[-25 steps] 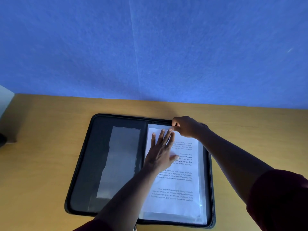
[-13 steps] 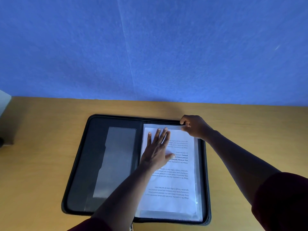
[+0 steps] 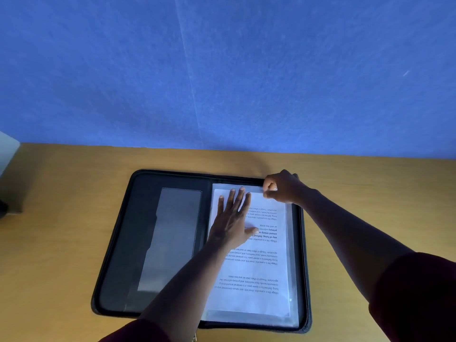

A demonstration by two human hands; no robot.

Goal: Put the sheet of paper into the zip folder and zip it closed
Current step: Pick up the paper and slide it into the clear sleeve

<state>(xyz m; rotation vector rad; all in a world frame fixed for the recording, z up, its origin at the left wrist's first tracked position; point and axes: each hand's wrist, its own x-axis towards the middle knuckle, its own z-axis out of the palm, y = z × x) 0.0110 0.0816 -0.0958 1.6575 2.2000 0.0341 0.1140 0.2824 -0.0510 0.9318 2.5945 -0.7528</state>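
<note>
A black zip folder (image 3: 118,245) lies open flat on the wooden desk. Its right half carries a clear plastic sleeve, and the printed sheet of paper (image 3: 256,270) lies in that half with its text upside down to me. My left hand (image 3: 232,220) rests flat on the upper part of the sheet, fingers spread. At the far right corner of the sleeve my right hand (image 3: 281,187) pinches the top edge of the clear plastic. The folder's left half shows a dark pocket with a clear window (image 3: 170,238). No zip pull is in sight.
The wooden desk (image 3: 54,218) ends against a blue wall (image 3: 222,70) just beyond the folder. A pale object (image 3: 7,149) stands at the far left edge, with a dark item (image 3: 3,208) below it.
My right hand has slid rightwards along the sleeve's top edge to its far right corner. The left hand has stayed flat on the sheet.
</note>
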